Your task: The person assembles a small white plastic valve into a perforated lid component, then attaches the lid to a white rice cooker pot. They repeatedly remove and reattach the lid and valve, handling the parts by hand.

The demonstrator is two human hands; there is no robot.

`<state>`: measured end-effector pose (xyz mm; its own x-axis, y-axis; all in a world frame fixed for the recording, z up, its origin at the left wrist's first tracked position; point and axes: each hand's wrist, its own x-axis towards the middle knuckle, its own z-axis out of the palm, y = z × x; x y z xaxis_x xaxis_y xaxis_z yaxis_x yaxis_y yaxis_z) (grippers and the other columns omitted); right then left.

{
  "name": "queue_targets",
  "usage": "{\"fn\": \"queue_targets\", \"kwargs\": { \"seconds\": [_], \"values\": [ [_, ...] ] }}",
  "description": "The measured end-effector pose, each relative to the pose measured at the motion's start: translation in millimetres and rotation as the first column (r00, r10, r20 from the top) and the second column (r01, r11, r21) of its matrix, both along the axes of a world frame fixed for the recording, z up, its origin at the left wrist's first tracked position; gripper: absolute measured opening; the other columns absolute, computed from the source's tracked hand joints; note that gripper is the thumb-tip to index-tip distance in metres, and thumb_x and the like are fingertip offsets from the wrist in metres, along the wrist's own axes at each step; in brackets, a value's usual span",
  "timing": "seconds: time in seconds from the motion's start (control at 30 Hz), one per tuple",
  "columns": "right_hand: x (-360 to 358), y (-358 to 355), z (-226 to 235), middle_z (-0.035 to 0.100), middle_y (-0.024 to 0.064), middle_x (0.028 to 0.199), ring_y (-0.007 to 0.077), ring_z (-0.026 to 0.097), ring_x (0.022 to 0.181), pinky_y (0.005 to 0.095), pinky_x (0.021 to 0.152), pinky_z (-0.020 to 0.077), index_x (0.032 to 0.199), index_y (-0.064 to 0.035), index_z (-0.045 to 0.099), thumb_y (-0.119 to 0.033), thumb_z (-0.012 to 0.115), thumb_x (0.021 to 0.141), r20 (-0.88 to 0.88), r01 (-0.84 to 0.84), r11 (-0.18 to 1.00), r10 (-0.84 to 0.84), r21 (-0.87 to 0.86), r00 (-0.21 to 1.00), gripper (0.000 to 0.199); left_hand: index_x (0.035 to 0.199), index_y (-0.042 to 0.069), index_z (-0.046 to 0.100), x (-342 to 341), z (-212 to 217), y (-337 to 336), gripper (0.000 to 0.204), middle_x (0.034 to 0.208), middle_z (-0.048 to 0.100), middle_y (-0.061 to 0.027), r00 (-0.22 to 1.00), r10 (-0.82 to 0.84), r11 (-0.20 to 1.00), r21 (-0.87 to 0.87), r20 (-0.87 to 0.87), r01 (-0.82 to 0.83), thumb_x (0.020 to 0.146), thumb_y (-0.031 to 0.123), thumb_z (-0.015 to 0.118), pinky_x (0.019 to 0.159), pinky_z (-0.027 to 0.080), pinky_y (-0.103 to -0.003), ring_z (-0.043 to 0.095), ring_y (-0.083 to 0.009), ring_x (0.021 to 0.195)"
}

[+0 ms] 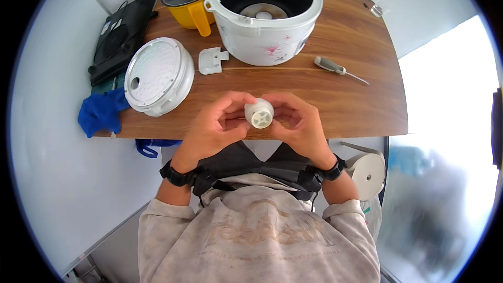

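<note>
Fingers (239, 97) holding white part (259, 111) from both sides, faded lettering (267, 229) across shirt (230, 264)

Cap (259, 113): small, white, rounded, wider body with a narrower round end. Round end has a raised rim and spoke-like ribs across it; sections between ribs look greyish. Surface otherwise plain, smooth-looking. Cap sits between left hand (217, 126) and right hand (298, 126), about midway, touched by fingertips from both sides. Left fingers on its left side, right fingers on its right. Tilted, ribbed end toward the wearer and slightly down, rounded body on the side away from the wearer. Held up between the hands, off any surface as far as visible. Far side hidden; side edges partly covered by fingertips.
</note>
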<state>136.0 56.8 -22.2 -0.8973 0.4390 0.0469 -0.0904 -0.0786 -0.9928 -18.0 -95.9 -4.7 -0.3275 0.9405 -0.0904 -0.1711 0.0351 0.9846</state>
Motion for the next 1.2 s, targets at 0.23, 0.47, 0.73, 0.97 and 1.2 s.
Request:
{"fn": "queue_targets", "kwargs": {
  "seconds": [0.23, 0.47, 0.73, 0.97, 1.2],
  "values": [
    [-1.4, -2.6, -0.9, 0.065, 0.0103, 0.114, 0.0167, 0.065, 0.105, 0.0327, 0.094, 0.0539, 0.132, 0.0001, 0.058, 0.005, 0.068, 0.084, 0.027, -0.068, 0.997, 0.069, -0.033, 0.997, 0.049, 0.124, 0.008, 0.056, -6.8, -1.1, -5.0, 0.044, 0.122, 0.065, -0.0097, 0.999, -0.037, 0.999, -0.040, 0.012, 0.037, 0.085, -0.004, 0.072, 0.099, 0.052, -0.033, 0.064, -0.0184, 0.113],
    [-7.9, -7.4, -0.7, 0.065, 0.0086, 0.115, 0.0169, 0.066, 0.103, 0.0318, 0.090, 0.0548, 0.131, 0.0008, 0.059, 0.006, 0.075, 0.082, 0.068, -0.104, 0.994, 0.101, 0.042, 0.993, 0.052, 0.122, 0.007, 0.055, -10.6, 0.0, -13.5, 0.041, 0.123, 0.064, -0.0107, 0.996, -0.061, 0.998, -0.029, 0.062, 0.063, 0.086, -0.005, 0.071, 0.097, 0.054, -0.033, 0.064, -0.0181, 0.114],
    [-19.0, -12.4, 2.0, 0.068, 0.0112, 0.109, 0.0192, 0.068, 0.097, 0.0308, 0.085, 0.0563, 0.129, 0.0001, 0.062, 0.002, 0.079, 0.078, 0.110, -0.128, 0.957, 0.102, 0.259, 0.989, 0.054, 0.124, 0.005, 0.055, -19.9, -12.0, -20.4, 0.043, 0.124, 0.064, -0.0118, 0.996, -0.077, 0.997, -0.017, 0.051, 0.078, 0.086, 0.001, 0.075, 0.098, 0.054, -0.034, 0.065, -0.0193, 0.111],
    [-30.7, -18.5, 10.9, 0.070, 0.0147, 0.108, 0.0246, 0.071, 0.095, 0.0338, 0.085, 0.0576, 0.120, -0.0010, 0.063, -0.008, 0.085, 0.074, 0.135, -0.203, 0.850, 0.156, 0.486, 0.978, 0.052, 0.128, 0.005, 0.055, -40.8, 1.5, -57.6, 0.041, 0.121, 0.065, -0.0097, 0.993, 0.036, 0.995, -0.084, -0.116, -0.046, 0.092, 0.012, 0.072, 0.093, 0.054, -0.033, 0.065, -0.0173, 0.109],
    [-25.8, -21.7, 2.0, 0.071, 0.0154, 0.104, 0.0262, 0.072, 0.099, 0.0346, 0.088, 0.0571, 0.123, -0.0040, 0.056, -0.011, 0.082, 0.078, 0.175, -0.204, 0.870, 0.139, 0.448, 0.975, 0.052, 0.120, 0.008, 0.063, -185.9, 5.9, -130.1, 0.029, 0.102, 0.070, -0.0044, 0.623, 0.470, 0.712, -0.149, -0.625, -0.687, 0.097, 0.025, 0.059, 0.072, 0.051, -0.024, 0.062, -0.0102, 0.082]
  ]
}}
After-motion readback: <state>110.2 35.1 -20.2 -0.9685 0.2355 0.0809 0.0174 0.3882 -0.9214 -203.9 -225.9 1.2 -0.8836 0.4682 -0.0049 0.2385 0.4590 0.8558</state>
